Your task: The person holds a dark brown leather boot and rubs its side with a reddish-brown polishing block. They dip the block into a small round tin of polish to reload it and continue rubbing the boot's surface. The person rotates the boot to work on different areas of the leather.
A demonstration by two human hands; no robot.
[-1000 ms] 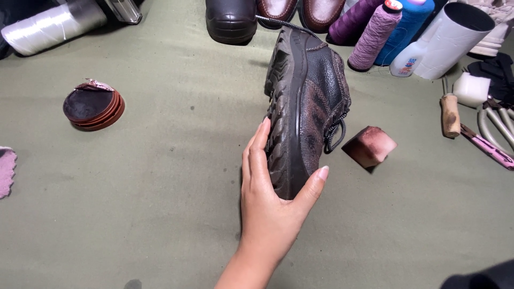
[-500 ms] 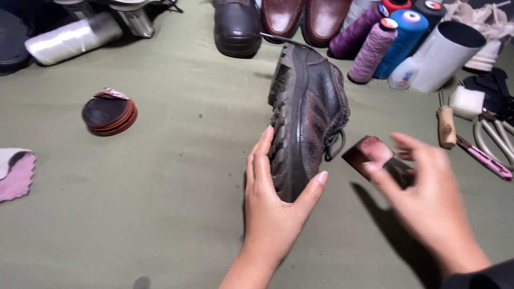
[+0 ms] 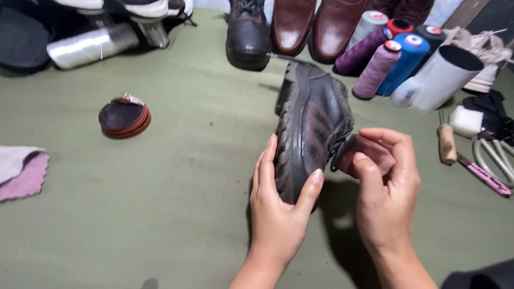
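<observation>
**A:** What sits nearest the camera, and what is lost from view?

**B:** Two bare forearms rise from the bottom edge, both cut off below the wrist. A dark shape fills the lower right corner; what it is cannot be made out. The left hand (image 3: 278, 206) cups the toe end of a dark brown shoe (image 3: 310, 128) at centre frame, thumb on the upper, fingers flat against the treaded sole, so the toe tip is hidden in the palm. The shoe stands on its side on the olive-green mat (image 3: 176, 214).

**B:** The right hand (image 3: 388, 187), just right of centre, pinches a reddish-brown sponge block (image 3: 369, 152) between thumb and curled fingers. The block touches the shoe's side by the coiled lace; most of it is covered by the fingers.

**A:** And further out?

**B:** At mid left lies an open round tin of dark polish (image 3: 125, 116); a pink cloth (image 3: 21, 171) is cropped by the left edge. At the right edge, a wooden-handled tool (image 3: 446, 143), a pink-handled knife (image 3: 484, 174) and metal shears, partly out of frame.

**A:** The back row?

**B:** Along the top: a black boot (image 3: 247, 35) and a pair of brown loafers (image 3: 313, 29), all cut off by the upper edge, then purple, lilac and blue thread cones (image 3: 383, 59) and a white tube (image 3: 444, 77). A spool of clear thread (image 3: 91, 45) lies at upper left, under blurred footwear.
</observation>
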